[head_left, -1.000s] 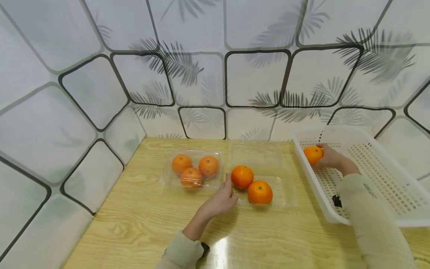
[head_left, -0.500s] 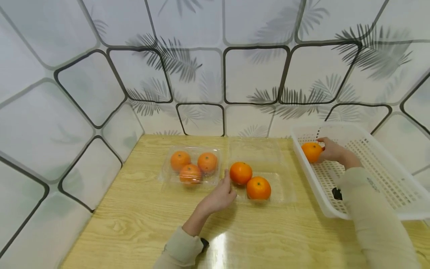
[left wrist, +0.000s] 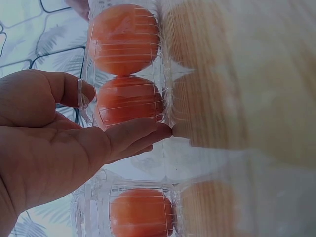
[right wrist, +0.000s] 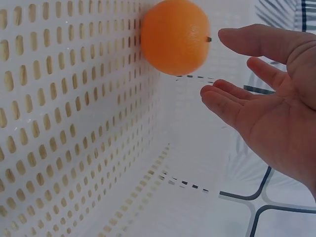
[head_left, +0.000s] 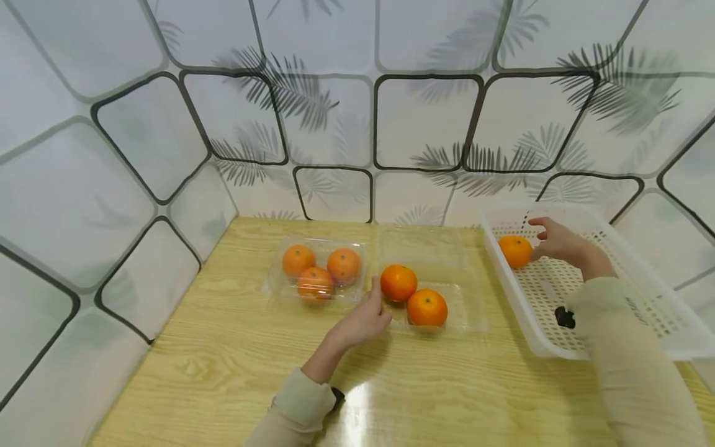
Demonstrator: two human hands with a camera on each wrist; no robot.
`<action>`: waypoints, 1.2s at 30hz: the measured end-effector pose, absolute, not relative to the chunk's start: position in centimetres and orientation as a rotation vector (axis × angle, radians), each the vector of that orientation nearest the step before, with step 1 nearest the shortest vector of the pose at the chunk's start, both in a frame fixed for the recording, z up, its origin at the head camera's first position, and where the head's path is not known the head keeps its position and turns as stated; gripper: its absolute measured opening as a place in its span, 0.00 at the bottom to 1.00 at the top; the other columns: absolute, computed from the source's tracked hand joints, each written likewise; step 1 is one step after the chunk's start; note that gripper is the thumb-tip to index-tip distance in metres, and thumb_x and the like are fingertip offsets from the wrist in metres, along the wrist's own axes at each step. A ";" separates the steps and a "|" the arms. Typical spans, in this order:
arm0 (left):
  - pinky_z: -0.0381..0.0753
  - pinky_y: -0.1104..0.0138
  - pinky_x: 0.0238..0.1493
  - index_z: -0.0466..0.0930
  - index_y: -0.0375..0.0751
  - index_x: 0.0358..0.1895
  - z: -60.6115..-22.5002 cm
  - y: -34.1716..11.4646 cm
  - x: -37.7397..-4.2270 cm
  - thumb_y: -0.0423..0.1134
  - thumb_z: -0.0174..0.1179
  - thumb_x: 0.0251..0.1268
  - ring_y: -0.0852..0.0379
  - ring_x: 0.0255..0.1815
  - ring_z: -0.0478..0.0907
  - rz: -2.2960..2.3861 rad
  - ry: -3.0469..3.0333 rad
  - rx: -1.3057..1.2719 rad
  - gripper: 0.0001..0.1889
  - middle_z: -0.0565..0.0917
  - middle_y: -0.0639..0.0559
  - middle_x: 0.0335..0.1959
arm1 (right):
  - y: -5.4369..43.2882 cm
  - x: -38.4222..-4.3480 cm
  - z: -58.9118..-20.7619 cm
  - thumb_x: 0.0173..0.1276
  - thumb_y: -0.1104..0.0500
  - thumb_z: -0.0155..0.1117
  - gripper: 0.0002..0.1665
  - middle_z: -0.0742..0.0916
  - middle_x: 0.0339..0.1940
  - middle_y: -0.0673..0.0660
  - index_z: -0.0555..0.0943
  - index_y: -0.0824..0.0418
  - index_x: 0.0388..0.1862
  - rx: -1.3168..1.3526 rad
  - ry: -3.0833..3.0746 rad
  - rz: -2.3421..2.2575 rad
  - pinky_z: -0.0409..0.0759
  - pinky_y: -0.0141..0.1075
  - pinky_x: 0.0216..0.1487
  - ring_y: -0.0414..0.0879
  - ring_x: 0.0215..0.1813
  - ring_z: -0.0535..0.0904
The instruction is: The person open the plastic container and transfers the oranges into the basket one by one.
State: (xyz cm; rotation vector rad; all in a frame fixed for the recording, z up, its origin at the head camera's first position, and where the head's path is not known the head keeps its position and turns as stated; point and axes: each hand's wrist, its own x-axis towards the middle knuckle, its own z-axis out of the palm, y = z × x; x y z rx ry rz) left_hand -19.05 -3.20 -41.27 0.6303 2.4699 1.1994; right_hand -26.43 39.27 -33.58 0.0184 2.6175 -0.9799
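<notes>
- Lettering: on the right sleeve (head_left: 642,372) I find small dark lettering (head_left: 635,310), too small and slanted for me to read.
- Lone orange (head_left: 515,251): lies inside the white perforated basket (head_left: 550,290), close to the wall that faces the boxes; in the right wrist view I see its dark stem spot turned toward the hand.
- Right hand (head_left: 566,244): released, thumb and fingers parted; the right wrist view shows me a narrow gap between its fingertips and the lone orange, which sits just beyond them.
- Left hand (head_left: 363,320): unclenched, at the near left corner of the open clear box (head_left: 458,301); I see the fingers straight along its side and the thumb at its clear lip.
- Open clear box: contains a rear orange (head_left: 399,283) and a front orange (head_left: 427,307), both just beyond the left hand; its lid (head_left: 421,245) is folded back.
- Closed clear box (head_left: 321,248): lies to the left on the wood-grained table (head_left: 234,360); I count three oranges (head_left: 298,261) within.
</notes>
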 end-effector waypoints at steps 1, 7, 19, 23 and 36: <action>0.72 0.61 0.43 0.28 0.18 0.74 -41.3 -3.2 -19.1 0.30 0.49 0.64 0.49 0.34 0.71 1.196 2.469 0.630 0.45 0.77 0.34 0.41 | 39.3 -26.4 -33.4 0.60 0.69 0.63 0.57 0.52 0.70 0.87 0.37 0.75 0.78 0.016 2.620 -0.985 0.61 0.69 0.64 0.80 0.70 0.51; 0.68 0.66 0.30 0.27 0.19 0.74 -41.4 -3.2 -19.3 0.29 0.48 0.65 0.58 0.21 0.60 1.194 2.455 0.636 0.45 0.66 0.53 0.20 | 39.2 -25.9 -32.4 0.64 0.68 0.62 0.55 0.52 0.71 0.86 0.38 0.72 0.79 -0.020 2.643 -1.003 0.62 0.69 0.64 0.80 0.70 0.51; 0.67 0.62 0.33 0.25 0.21 0.75 -41.1 -3.2 -19.1 0.31 0.48 0.68 0.59 0.21 0.58 1.218 2.433 0.617 0.45 0.64 0.56 0.19 | 37.4 -24.7 -30.3 0.68 0.65 0.62 0.53 0.54 0.74 0.82 0.41 0.66 0.81 -0.164 2.685 -1.066 0.63 0.68 0.64 0.79 0.72 0.53; 0.72 0.58 0.45 0.27 0.18 0.74 -41.2 -3.2 -18.9 0.30 0.49 0.65 0.54 0.28 0.65 1.219 2.448 0.631 0.45 0.64 0.54 0.22 | 36.5 -23.9 -30.0 0.69 0.63 0.63 0.52 0.55 0.74 0.81 0.43 0.64 0.81 -0.219 2.690 -1.121 0.61 0.69 0.64 0.79 0.72 0.53; 0.67 0.54 0.58 0.27 0.19 0.74 -41.0 -3.3 -18.9 0.30 0.48 0.66 0.54 0.29 0.63 1.225 2.424 0.635 0.44 0.65 0.53 0.24 | 33.7 -21.3 -29.8 0.70 0.60 0.64 0.51 0.53 0.77 0.75 0.45 0.60 0.82 -0.332 2.687 -1.197 0.60 0.69 0.66 0.75 0.75 0.51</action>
